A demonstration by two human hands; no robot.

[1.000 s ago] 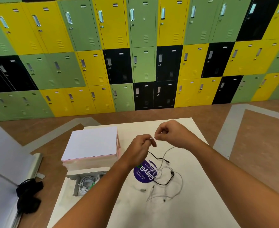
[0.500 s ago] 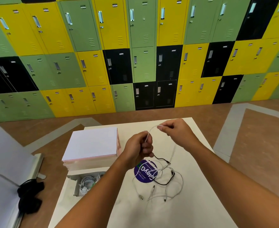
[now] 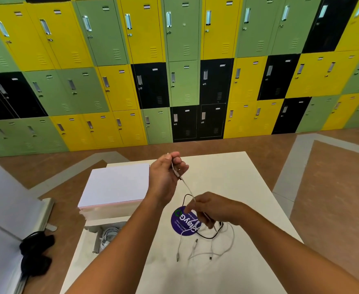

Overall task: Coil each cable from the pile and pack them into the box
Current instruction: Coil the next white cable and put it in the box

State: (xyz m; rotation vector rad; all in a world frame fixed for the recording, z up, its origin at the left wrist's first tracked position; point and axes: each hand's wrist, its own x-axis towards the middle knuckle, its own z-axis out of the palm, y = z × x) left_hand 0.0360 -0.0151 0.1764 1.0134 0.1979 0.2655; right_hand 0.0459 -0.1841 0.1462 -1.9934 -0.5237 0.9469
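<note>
A loose pile [image 3: 206,245] of white and black cables lies on the white tabletop [image 3: 227,183], partly over a round purple sticker [image 3: 180,221]. At left, an open box [image 3: 96,240] holds coiled cables [image 3: 108,235]. Just above the pile, the right hand [image 3: 214,209] pinches a white cable [image 3: 188,188] that runs up to the raised left hand [image 3: 166,177], whose curled fingers grip its end. Green, yellow and black lockers [image 3: 182,81] line the wall beyond.

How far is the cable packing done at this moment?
Done: white coils lie in the box. In hand: left hand and right hand hold one white cable, not yet coiled. Left: the pile on the table, including a black cable.
</note>
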